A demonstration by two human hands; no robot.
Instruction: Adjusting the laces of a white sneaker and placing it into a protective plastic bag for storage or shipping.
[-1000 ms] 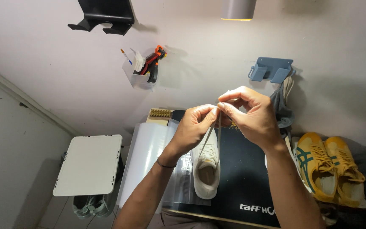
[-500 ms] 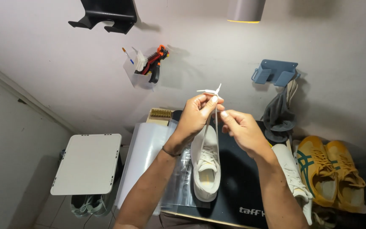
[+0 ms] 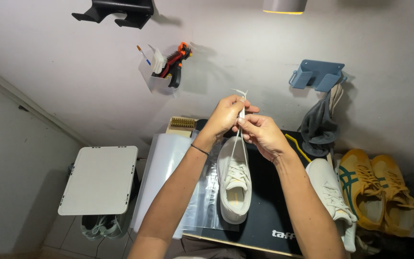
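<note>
Head view: hands (image 3: 245,125) lower, laces (image 3: 239,115) taut.

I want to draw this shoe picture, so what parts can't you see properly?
All in the head view:
- Lace ends: pinched between the left hand and right hand, so any knot is hidden.
- White shoe: its toe sits behind both hands.
- Second white shoe: its heel is hidden by the right forearm.
- Yellow shoes: dim at the right.
- Wall tools: too small to identify.

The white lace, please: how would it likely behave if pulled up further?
The lace looks floppy; its loose ends droop above the left hand. The shoe seems light, so it may lift or tip under the right hand.
</note>
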